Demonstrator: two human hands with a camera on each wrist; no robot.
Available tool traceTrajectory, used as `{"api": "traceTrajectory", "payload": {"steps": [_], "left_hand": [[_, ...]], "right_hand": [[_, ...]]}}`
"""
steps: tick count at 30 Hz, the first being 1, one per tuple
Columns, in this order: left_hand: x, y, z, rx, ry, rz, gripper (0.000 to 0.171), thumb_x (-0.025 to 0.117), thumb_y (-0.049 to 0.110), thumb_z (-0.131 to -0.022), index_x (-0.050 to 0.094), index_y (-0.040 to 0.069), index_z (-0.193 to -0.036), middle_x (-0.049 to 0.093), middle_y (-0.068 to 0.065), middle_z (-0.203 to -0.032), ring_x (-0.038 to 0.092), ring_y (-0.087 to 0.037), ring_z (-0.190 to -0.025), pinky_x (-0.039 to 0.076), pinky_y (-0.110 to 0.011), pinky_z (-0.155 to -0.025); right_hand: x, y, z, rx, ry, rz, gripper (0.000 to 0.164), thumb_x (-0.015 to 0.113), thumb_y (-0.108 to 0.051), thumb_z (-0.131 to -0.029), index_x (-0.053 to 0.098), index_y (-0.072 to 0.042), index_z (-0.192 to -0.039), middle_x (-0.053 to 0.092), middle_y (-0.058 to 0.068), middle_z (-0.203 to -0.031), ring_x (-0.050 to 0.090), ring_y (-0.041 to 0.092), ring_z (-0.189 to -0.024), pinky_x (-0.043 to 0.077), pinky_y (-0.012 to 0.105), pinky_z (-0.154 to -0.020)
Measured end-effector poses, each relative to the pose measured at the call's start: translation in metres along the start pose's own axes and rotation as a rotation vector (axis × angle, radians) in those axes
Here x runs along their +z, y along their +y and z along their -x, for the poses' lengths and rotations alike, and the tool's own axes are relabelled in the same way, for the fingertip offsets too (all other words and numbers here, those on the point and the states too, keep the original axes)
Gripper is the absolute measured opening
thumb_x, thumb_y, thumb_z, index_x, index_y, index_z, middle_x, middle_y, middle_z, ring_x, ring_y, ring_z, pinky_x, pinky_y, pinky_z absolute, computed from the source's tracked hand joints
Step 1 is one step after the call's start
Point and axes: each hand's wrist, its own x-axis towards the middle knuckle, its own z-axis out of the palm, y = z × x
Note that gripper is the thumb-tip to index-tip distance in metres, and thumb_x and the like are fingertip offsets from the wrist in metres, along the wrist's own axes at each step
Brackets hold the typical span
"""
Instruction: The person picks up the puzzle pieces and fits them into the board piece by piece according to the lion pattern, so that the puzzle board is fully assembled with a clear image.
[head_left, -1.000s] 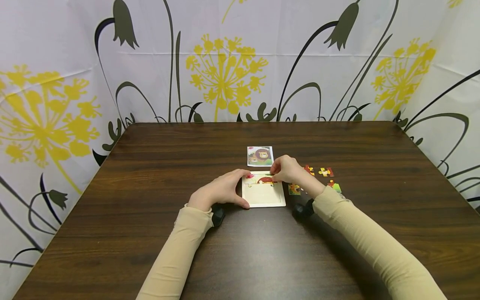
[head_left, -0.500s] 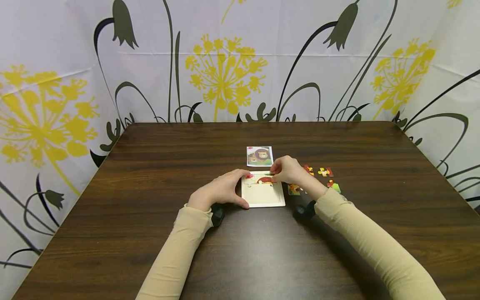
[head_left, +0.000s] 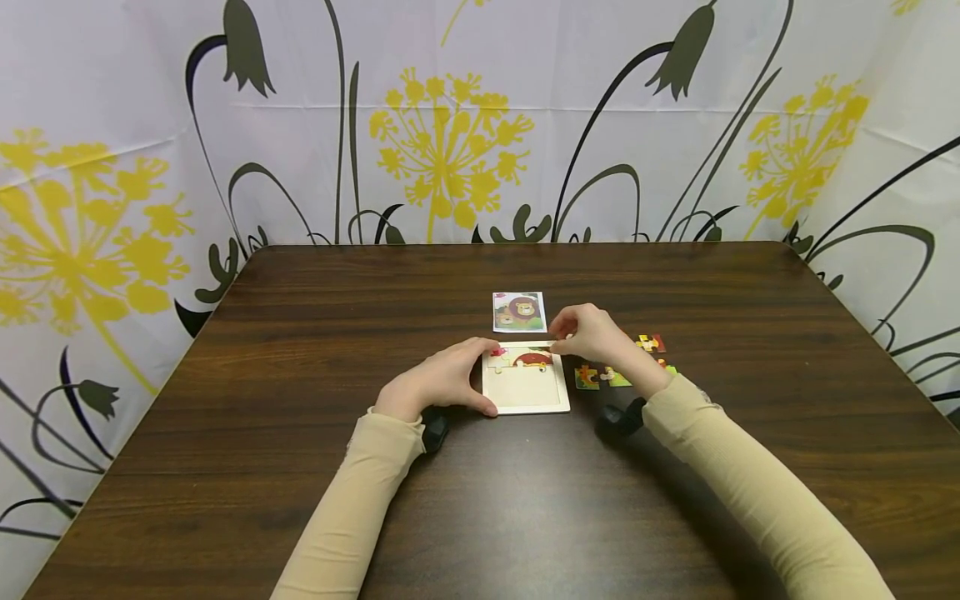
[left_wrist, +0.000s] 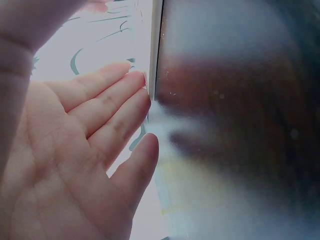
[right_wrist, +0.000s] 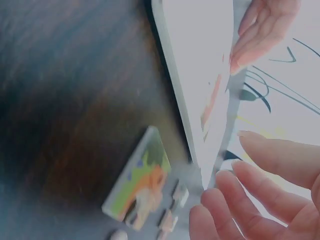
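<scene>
A pale puzzle tray (head_left: 525, 395) lies on the table, with joined jigsaw pieces (head_left: 531, 359) along its far side showing a pink flower and a brown mane. My left hand (head_left: 435, 382) spans the tray's left side, thumb by the near corner and fingers by the far one; in the left wrist view its straight fingers (left_wrist: 120, 117) reach the edge. My right hand (head_left: 596, 337) hovers at the far right corner. In the right wrist view, its thumb and fingers stand apart with nothing between them.
A picture card (head_left: 520, 312) of a lion lies behind the tray. To the right are several loose jigsaw pieces (head_left: 587, 377), some partly hidden by my right arm. One colourful piece (right_wrist: 142, 182) shows close in the right wrist view. A patterned cloth (head_left: 450, 50) hangs behind the table (head_left: 360, 292).
My right hand has let go at the tray's far right corner and shifted slightly right, uncovering more of the joined pieces. My left hand stays in place.
</scene>
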Motion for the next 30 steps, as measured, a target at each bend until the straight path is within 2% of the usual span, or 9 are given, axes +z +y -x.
{"api": "traceTrajectory", "payload": {"steps": [4, 8, 12, 15, 19, 30], "left_hand": [[0.000, 0.001, 0.000, -0.004, 0.002, -0.002, 0.090, 0.085, 0.032, -0.066, 0.040, 0.003, -0.137, 0.047, -0.011, -0.137, 0.045, -0.023, -0.126, 0.035, -0.037, -0.108], [0.000, 0.000, -0.001, 0.009, 0.004, -0.008, 0.090, 0.085, 0.032, -0.067, 0.039, 0.001, -0.137, 0.048, -0.012, -0.137, 0.046, -0.024, -0.125, 0.036, -0.038, -0.108], [0.000, 0.000, 0.000, 0.008, 0.004, -0.006, 0.089, 0.085, 0.032, -0.067, 0.040, 0.002, -0.137, 0.047, -0.011, -0.137, 0.046, -0.024, -0.126, 0.035, -0.038, -0.108], [0.000, 0.000, 0.000, -0.001, 0.003, -0.003, 0.090, 0.085, 0.032, -0.066, 0.039, 0.003, -0.137, 0.047, -0.011, -0.137, 0.045, -0.023, -0.126, 0.035, -0.037, -0.109], [0.000, -0.001, -0.001, -0.004, 0.000, -0.007, 0.090, 0.085, 0.033, -0.066, 0.039, 0.003, -0.138, 0.047, -0.010, -0.138, 0.045, -0.023, -0.126, 0.035, -0.038, -0.108], [0.000, 0.000, -0.001, -0.005, -0.002, -0.003, 0.090, 0.085, 0.033, -0.067, 0.039, 0.002, -0.138, 0.047, -0.011, -0.138, 0.045, -0.024, -0.126, 0.035, -0.038, -0.108]], "right_hand": [[-0.008, 0.004, 0.003, -0.001, -0.001, -0.020, 0.026, 0.071, -0.010, -0.080, 0.065, 0.003, -0.102, 0.066, 0.015, -0.094, 0.060, 0.024, -0.085, 0.050, 0.034, -0.074], [-0.018, 0.009, 0.009, 0.018, 0.002, -0.025, 0.029, 0.070, -0.011, -0.081, 0.064, 0.003, -0.106, 0.066, 0.016, -0.098, 0.061, 0.025, -0.088, 0.051, 0.033, -0.073], [-0.028, 0.016, 0.013, 0.045, 0.007, -0.008, 0.032, 0.069, -0.013, -0.083, 0.063, 0.002, -0.110, 0.066, 0.017, -0.102, 0.061, 0.026, -0.079, 0.049, 0.032, -0.067], [-0.035, 0.020, 0.016, 0.057, 0.015, 0.002, 0.034, 0.069, -0.015, -0.084, 0.062, 0.002, -0.112, 0.066, 0.018, -0.103, 0.062, 0.025, -0.075, 0.050, 0.035, -0.070], [-0.043, 0.024, 0.020, 0.059, 0.033, 0.002, 0.034, 0.069, -0.015, -0.084, 0.062, 0.003, -0.112, 0.066, 0.019, -0.104, 0.063, 0.025, -0.084, 0.050, 0.042, -0.079], [-0.043, 0.037, 0.017, 0.068, -0.012, 0.000, 0.034, 0.069, -0.013, -0.084, 0.061, 0.005, -0.112, 0.063, 0.023, -0.109, 0.060, 0.034, -0.098, 0.050, 0.046, -0.084]]}}
